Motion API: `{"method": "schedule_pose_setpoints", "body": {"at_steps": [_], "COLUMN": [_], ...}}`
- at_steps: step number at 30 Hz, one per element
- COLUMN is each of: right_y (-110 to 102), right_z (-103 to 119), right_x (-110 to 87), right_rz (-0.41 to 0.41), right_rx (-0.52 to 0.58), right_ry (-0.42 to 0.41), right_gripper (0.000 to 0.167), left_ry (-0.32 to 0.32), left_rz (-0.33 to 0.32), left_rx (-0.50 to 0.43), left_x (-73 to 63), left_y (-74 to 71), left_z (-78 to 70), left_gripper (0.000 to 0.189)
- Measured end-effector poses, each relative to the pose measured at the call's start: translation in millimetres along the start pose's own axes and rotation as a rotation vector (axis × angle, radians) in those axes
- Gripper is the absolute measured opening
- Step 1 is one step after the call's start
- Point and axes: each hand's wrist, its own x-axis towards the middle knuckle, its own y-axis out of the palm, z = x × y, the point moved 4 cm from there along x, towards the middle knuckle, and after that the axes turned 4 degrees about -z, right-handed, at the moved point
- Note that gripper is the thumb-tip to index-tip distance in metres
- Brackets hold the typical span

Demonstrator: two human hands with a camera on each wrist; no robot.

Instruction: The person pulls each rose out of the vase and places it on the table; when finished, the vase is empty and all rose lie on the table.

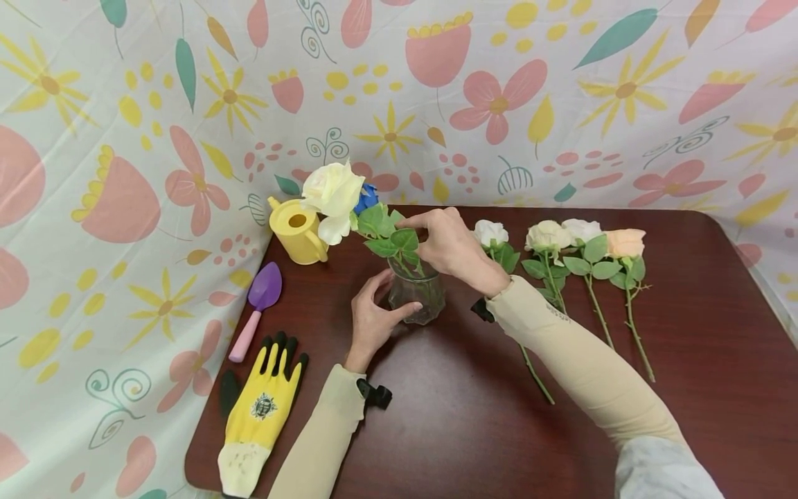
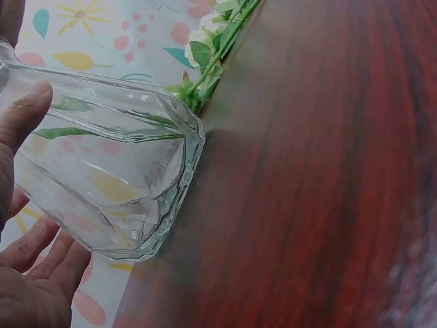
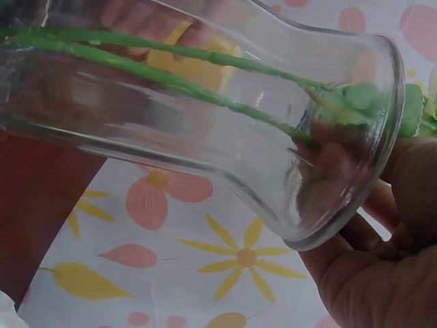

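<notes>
A clear glass vase stands on the table with green stems inside it. My left hand holds its lower part, thumb in front and fingers behind. A large cream-white rose leans left out of the vase, and a blue rose shows behind it. At the mouth of the vase, my right hand pinches at a rose stem among the green leaves; the fingertips are partly hidden by leaves, so which rose they hold I cannot tell. Two stems run down through the glass in the right wrist view.
On the right lie several loose roses, among them a white rose, a cream rose and a peach rose. A yellow watering can, a purple trowel and a yellow glove line the left side.
</notes>
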Motion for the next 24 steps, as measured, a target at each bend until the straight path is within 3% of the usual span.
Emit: {"method": "schedule_pose_setpoints", "body": {"at_steps": [9, 24], "right_y": [-4, -16], "right_z": [-8, -27], "right_x": [-3.0, -10.1], "right_rz": [-0.127, -0.284], "right_rx": [0.096, 0.283], "right_ry": [-0.026, 0.034], "right_gripper": [0.033, 0.031], "left_ry": [0.026, 0.041], "left_rz": [-0.012, -0.024], "left_rx": [-0.009, -0.010], "left_x": [0.8, 1.4], "left_y": [0.2, 0.3], "left_z": [0.6, -0.1], "left_gripper": [0.075, 0.077]}}
